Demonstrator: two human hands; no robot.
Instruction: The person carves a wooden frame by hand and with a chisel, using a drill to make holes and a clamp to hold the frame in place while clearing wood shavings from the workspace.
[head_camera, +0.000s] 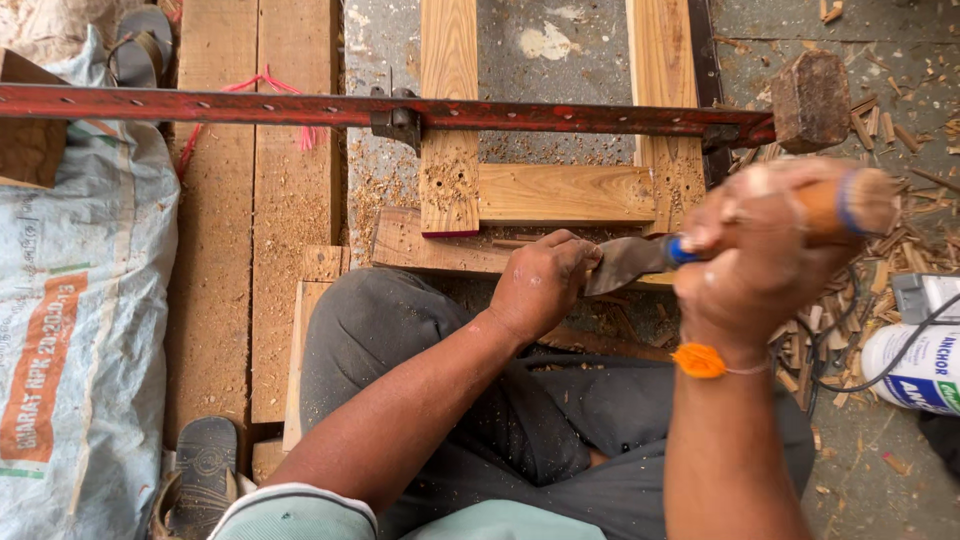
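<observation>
My right hand (765, 245) grips the wooden handle of a chisel (630, 262), raised close to the camera and blurred. The chisel's dark steel blade points left and down toward a wooden frame (565, 192). My left hand (540, 285) is closed around the blade tip, resting on the frame's near rail. A long red bar clamp (330, 108) spans the frame's two uprights. I sit with my grey-trousered legs under the work.
A wooden mallet head (810, 100) rests at the clamp's right end. Wood chips (900, 240) litter the floor on the right, beside a white bottle (915, 368) and a black cable. Planks (255, 220) and a printed white sack (75, 320) lie left.
</observation>
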